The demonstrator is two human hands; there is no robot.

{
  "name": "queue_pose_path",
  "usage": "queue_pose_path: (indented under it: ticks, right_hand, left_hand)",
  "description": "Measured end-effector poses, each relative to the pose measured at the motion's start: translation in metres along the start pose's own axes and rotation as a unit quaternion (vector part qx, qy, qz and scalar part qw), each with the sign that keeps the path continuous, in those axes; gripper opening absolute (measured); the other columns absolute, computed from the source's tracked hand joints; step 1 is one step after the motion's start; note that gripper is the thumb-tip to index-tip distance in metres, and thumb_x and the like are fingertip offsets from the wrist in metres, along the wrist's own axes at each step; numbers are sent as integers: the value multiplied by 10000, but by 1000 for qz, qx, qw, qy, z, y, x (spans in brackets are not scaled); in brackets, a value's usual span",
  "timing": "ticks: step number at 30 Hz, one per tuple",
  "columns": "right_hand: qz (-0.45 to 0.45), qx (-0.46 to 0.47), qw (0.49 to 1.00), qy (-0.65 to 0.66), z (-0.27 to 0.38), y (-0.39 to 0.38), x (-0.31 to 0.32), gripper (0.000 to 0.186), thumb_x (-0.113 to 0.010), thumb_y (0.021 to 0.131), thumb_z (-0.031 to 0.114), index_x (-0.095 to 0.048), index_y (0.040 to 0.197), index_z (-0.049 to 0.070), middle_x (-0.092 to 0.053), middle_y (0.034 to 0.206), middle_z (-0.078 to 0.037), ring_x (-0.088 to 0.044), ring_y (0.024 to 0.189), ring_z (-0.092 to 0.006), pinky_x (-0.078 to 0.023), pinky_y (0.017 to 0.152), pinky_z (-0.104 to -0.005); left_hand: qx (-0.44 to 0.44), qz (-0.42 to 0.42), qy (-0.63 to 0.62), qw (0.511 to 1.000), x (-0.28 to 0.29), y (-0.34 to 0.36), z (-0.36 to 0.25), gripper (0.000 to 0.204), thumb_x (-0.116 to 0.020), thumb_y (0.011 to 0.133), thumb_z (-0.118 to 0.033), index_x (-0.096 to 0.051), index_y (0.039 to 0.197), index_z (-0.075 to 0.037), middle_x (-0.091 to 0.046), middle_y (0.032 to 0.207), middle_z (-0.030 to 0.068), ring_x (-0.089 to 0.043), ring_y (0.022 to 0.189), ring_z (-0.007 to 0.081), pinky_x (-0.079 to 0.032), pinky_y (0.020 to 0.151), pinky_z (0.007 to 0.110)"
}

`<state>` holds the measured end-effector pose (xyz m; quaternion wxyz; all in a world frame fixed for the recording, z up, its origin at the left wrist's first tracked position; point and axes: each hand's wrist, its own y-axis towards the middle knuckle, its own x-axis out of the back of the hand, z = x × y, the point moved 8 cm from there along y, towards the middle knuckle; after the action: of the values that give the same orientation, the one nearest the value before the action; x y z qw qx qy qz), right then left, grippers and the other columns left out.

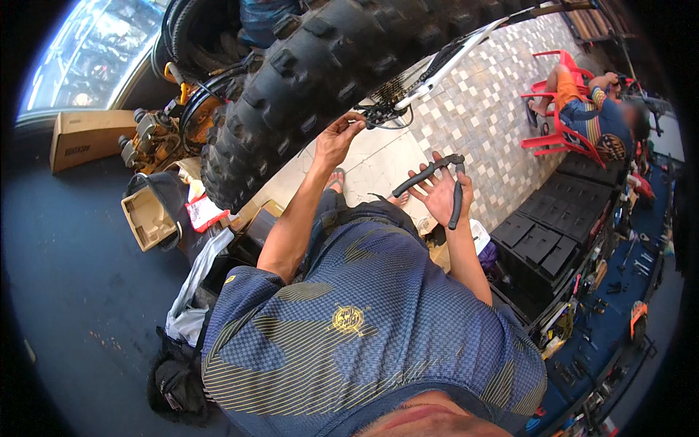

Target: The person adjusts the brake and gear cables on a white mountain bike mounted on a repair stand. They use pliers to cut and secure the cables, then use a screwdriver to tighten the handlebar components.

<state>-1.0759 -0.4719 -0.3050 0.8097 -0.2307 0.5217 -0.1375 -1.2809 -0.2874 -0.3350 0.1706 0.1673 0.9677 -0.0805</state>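
Up near the bicycle's rear derailleur [382, 115], my left hand [337, 140] is raised with thumb and fingertips pinched together. What lies between those fingertips is too small to make out. My right hand [443, 195] holds black-handled pliers [424, 177] across its palm, their two handles spread wide apart. Some fingers of that hand are stretched out behind one handle, and the jaws are too small to read. A large knobby tire [306, 80] hangs above and left of my hands. Beside the derailleur show the cassette [389, 91] and a white frame tube [444, 69].
At left stand a cardboard box [91, 135] and a dark bin [164, 193] with a carton tray in it. Black storage boxes [550, 226] line the right, beside a blue bench [619, 291] with tools. A person [597, 109] sits on a red chair [557, 142] at far right.
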Motion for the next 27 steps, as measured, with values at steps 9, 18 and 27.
queue_pose_path:
  ticks: [9,18,27]
  right_hand:
    - [-12,-10,1000,15,-12,-7,2,916,-767,768,423,-296,1511,166,-457,1324,-192,-410,1336,-475,-379,1080,-641]
    - [-12,-24,999,28,-26,-12,7,921,-771,772,418,-288,1516,170,-457,1333,-199,-410,1335,-478,-374,1076,-656]
    - [-1,-1,999,32,-21,-21,11,912,-751,784,428,-281,1522,171,-452,1333,-200,-405,1339,-473,-355,1084,-660]
  left_hand:
    - [-40,-38,57,997,-1,-5,-7,124,-762,884,-73,-727,990,-20,-555,746,-62,-411,647,28,-341,586,196]
    - [-2,-31,116,993,1,-4,-13,123,-773,880,-115,-737,968,-37,-352,641,-114,-273,597,34,-222,545,227]
    - [-68,-17,128,989,6,3,-5,142,-761,892,-100,-734,1012,-29,-369,679,-110,-295,622,31,-243,557,218]
